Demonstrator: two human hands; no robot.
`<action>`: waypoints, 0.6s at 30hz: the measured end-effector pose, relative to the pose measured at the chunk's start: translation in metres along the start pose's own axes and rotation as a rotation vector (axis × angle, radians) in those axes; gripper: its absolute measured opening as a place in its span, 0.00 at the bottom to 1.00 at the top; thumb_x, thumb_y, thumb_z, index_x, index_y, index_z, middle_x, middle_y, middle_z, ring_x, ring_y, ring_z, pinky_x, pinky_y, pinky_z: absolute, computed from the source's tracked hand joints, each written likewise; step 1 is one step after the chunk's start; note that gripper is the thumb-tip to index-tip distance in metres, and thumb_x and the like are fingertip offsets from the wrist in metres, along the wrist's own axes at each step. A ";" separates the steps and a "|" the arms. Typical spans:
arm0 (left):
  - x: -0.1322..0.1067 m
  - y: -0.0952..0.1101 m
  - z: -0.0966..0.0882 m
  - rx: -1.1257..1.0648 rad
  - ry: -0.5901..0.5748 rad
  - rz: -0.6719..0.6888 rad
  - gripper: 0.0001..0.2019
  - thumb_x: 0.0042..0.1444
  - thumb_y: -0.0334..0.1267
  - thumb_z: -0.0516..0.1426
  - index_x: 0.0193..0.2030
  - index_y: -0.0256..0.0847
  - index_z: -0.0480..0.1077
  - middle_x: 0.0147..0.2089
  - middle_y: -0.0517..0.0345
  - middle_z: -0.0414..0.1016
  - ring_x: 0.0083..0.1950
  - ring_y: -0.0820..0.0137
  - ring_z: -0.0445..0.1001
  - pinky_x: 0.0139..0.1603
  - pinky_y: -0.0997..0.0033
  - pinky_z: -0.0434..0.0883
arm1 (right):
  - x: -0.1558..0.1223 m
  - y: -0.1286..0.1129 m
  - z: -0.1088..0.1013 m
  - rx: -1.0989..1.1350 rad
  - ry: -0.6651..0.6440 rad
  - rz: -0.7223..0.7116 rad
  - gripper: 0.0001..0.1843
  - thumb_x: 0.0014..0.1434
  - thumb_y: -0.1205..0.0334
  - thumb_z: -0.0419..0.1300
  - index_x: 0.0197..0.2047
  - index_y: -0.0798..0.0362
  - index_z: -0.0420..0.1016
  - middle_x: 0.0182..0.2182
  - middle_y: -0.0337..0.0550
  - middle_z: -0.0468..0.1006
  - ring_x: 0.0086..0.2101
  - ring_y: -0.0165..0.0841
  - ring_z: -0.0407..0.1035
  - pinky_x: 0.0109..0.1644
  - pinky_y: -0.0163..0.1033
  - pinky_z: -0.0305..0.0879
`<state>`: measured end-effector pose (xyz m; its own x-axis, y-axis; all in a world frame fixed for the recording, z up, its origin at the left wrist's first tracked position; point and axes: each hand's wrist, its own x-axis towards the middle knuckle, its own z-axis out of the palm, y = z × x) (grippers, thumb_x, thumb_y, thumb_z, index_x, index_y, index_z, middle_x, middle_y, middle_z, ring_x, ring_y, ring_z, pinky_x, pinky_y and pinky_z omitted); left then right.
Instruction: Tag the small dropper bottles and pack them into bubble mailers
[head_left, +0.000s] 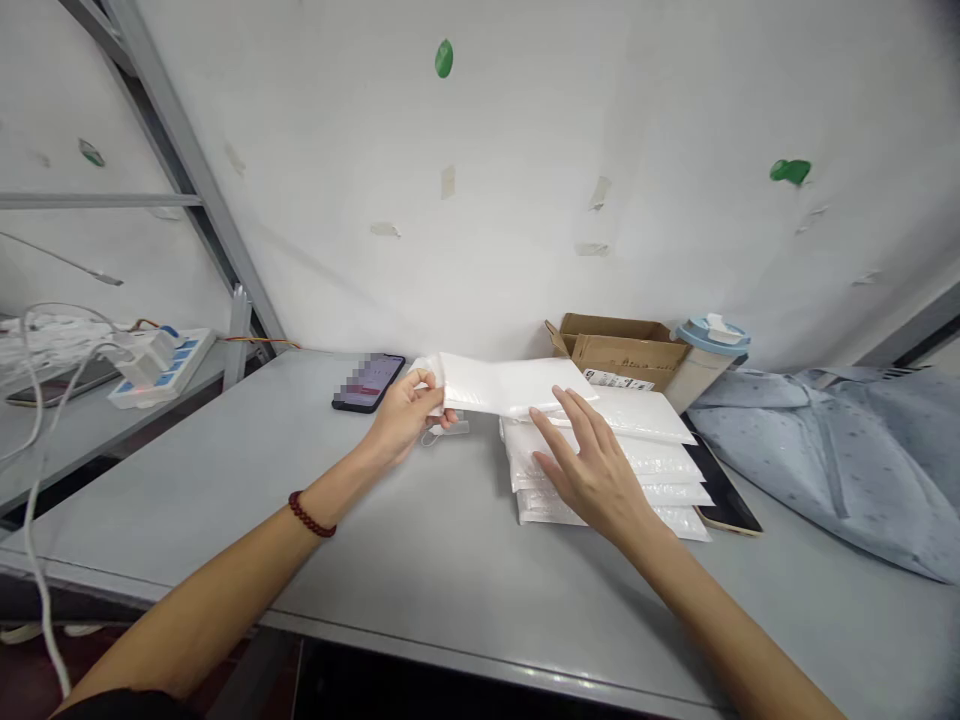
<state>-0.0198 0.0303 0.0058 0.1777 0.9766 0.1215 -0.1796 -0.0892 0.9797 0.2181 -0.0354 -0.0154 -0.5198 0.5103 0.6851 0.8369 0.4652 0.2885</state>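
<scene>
A white bubble mailer point(510, 384) is lifted above the table, its left end pinched between the thumb and fingers of my left hand point(411, 408). My right hand point(589, 460) has its fingers spread at the mailer's right end and over a stack of similar mailers point(664, 462); whether the fingertips touch the held one I cannot tell. Just beneath my left fingers lies a small pale tag with a thin loop point(450, 428). A dark-framed phone point(375, 383) with a lit screen rests left of that hand.
Behind the stack stand an open cardboard box point(626, 352) and a blue-lidded cup point(709, 358). A dark tablet-like device point(727, 490) lies partly under the stack. Grey-blue fabric point(832, 460) covers the right side. A power strip point(169, 365) with white cables sits on the left table.
</scene>
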 end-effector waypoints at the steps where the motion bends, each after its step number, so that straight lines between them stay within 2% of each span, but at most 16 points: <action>1: -0.004 0.000 0.004 0.017 -0.045 0.000 0.12 0.48 0.36 0.59 0.28 0.40 0.56 0.19 0.65 0.70 0.22 0.74 0.71 0.23 0.78 0.65 | 0.000 -0.002 0.000 -0.008 -0.013 0.003 0.24 0.59 0.67 0.53 0.59 0.57 0.58 0.59 0.63 0.55 0.60 0.49 0.49 0.55 0.54 0.60; 5: -0.013 0.007 0.008 0.043 -0.110 0.035 0.12 0.49 0.37 0.59 0.28 0.40 0.56 0.19 0.65 0.70 0.22 0.74 0.70 0.22 0.77 0.65 | 0.000 -0.004 0.002 -0.038 -0.048 0.041 0.22 0.60 0.65 0.53 0.58 0.57 0.60 0.59 0.63 0.58 0.60 0.49 0.51 0.54 0.54 0.60; 10: -0.011 0.016 -0.001 0.006 -0.121 0.031 0.13 0.46 0.34 0.60 0.27 0.40 0.55 0.16 0.69 0.66 0.17 0.75 0.67 0.17 0.78 0.63 | -0.002 -0.006 0.002 -0.067 -0.051 0.028 0.22 0.60 0.67 0.52 0.58 0.58 0.61 0.57 0.64 0.61 0.59 0.49 0.53 0.54 0.55 0.60; 12: -0.011 0.016 -0.003 0.005 -0.166 0.011 0.14 0.45 0.34 0.60 0.27 0.40 0.55 0.15 0.69 0.65 0.15 0.75 0.66 0.16 0.77 0.62 | -0.003 -0.006 0.001 -0.082 -0.058 0.015 0.22 0.59 0.70 0.51 0.58 0.59 0.61 0.57 0.65 0.61 0.59 0.50 0.53 0.54 0.56 0.59; 16: -0.011 0.013 -0.002 0.054 -0.313 -0.042 0.14 0.48 0.36 0.60 0.30 0.40 0.55 0.17 0.65 0.70 0.17 0.72 0.70 0.18 0.75 0.66 | -0.005 -0.005 0.001 -0.124 -0.069 -0.009 0.26 0.57 0.78 0.48 0.59 0.60 0.59 0.57 0.63 0.63 0.59 0.49 0.53 0.55 0.55 0.56; 18: -0.012 0.011 0.000 0.074 -0.311 -0.061 0.13 0.50 0.39 0.60 0.35 0.40 0.58 0.23 0.62 0.74 0.22 0.70 0.73 0.22 0.74 0.67 | -0.006 -0.004 0.002 -0.146 -0.082 -0.016 0.27 0.57 0.79 0.46 0.60 0.60 0.57 0.57 0.61 0.63 0.59 0.47 0.53 0.55 0.54 0.56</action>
<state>-0.0238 0.0178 0.0153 0.4750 0.8750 0.0940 -0.0907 -0.0576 0.9942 0.2176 -0.0387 -0.0216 -0.5409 0.5639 0.6241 0.8411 0.3670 0.3973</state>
